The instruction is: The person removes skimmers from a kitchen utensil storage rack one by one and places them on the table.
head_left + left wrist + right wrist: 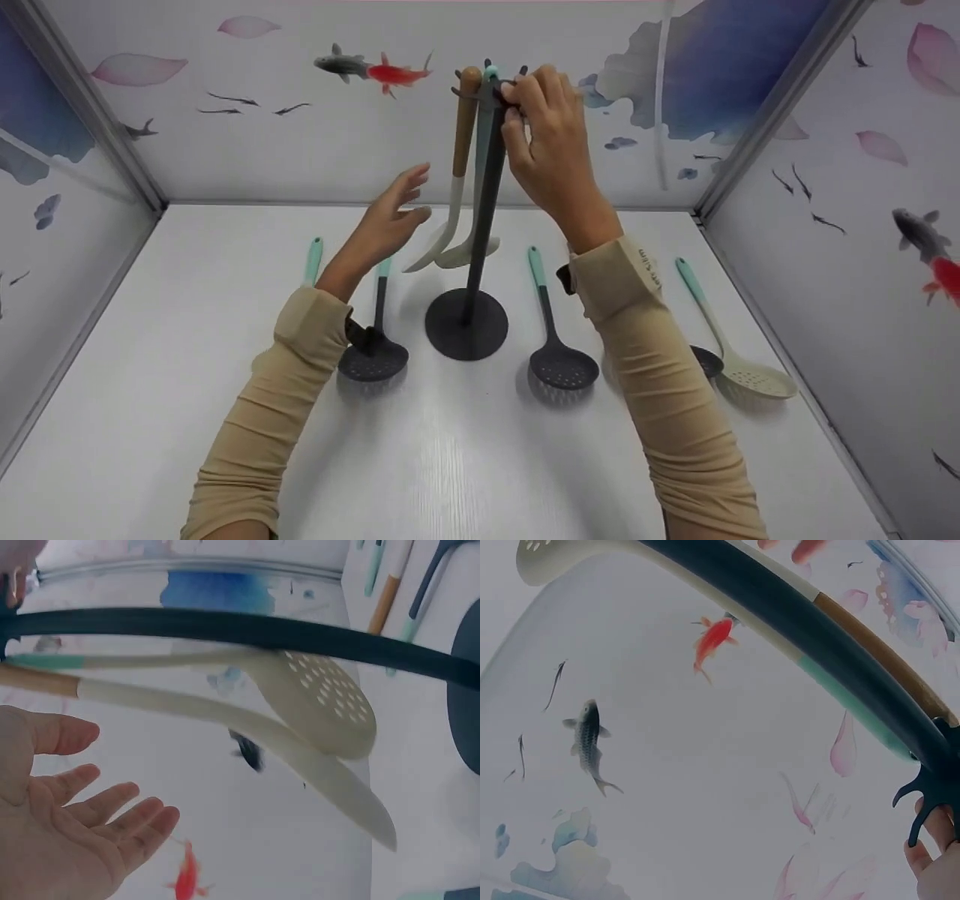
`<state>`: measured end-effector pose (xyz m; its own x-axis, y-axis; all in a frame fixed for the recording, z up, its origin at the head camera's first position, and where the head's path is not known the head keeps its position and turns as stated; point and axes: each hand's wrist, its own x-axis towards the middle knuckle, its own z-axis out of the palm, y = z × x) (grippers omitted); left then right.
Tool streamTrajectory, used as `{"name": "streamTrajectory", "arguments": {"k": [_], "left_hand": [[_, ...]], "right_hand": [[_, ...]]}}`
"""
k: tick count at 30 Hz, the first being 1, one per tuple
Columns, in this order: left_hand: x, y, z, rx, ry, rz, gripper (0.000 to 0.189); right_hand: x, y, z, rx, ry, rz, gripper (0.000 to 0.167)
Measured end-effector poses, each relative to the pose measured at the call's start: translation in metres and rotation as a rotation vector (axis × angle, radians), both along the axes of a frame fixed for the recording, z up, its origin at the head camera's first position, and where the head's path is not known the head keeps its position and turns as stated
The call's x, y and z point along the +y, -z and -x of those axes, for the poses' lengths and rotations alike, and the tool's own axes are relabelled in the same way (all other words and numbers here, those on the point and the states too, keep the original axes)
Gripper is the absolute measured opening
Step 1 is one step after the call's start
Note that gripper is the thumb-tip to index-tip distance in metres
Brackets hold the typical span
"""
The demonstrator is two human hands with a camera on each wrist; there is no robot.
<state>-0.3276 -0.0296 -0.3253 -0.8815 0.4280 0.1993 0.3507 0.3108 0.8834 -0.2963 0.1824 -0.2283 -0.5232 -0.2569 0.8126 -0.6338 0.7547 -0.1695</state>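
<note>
A dark utensil stand [487, 202] rises from a round base, with hooks at its top. My right hand [555, 139] pinches the hooked top between thumb and fingers; in the right wrist view its fingertips [934, 829] show behind the hooks. From the hooks hang a wooden-handled spatula [187, 705] with a pale blade and a cream skimmer [322, 705] with a mint handle. My left hand [386, 221] is held in the air left of the spatula, fingers spread apart and holding nothing.
On the white table, a dark skimmer [373, 364] lies left of the base and another dark skimmer [564, 366] right of it. A cream skimmer [757, 377] lies far right, beside a partly hidden dark head [706, 361]. Printed panels [247, 142] enclose the table.
</note>
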Motion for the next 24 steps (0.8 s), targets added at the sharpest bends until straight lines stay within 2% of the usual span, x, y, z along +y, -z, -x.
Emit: {"name": "streamTrajectory", "arguments": {"k": [2,4,9,13,17,21,24], "left_hand": [[0.01,-0.004,-0.002,0.046,0.027,-0.035,0.058],[0.018,-0.006,-0.004,0.095,0.023,-0.054,0.056],[0.023,-0.01,-0.01,0.177,-0.065,-0.109,0.037],[0.021,-0.01,-0.017,0.193,-0.105,-0.125,0.031],[0.021,-0.011,-0.025,0.186,-0.101,-0.09,0.033],[0.024,-0.012,-0.029,0.162,-0.091,-0.094,0.036],[0.023,-0.008,-0.029,0.141,-0.112,-0.098,0.035]], "right_hand": [[0.0,-0.001,-0.002,-0.018,-0.019,0.014,0.023],[0.0,-0.002,-0.003,-0.041,-0.054,0.042,0.023],[0.004,-0.004,-0.002,-0.093,-0.163,0.112,0.027],[0.009,-0.005,0.001,-0.174,-0.219,0.192,0.027],[0.013,-0.009,0.001,-0.226,-0.193,0.25,0.027],[0.012,-0.011,0.001,-0.206,-0.105,0.192,0.027],[0.01,-0.011,0.001,-0.187,-0.047,0.128,0.028]]}}
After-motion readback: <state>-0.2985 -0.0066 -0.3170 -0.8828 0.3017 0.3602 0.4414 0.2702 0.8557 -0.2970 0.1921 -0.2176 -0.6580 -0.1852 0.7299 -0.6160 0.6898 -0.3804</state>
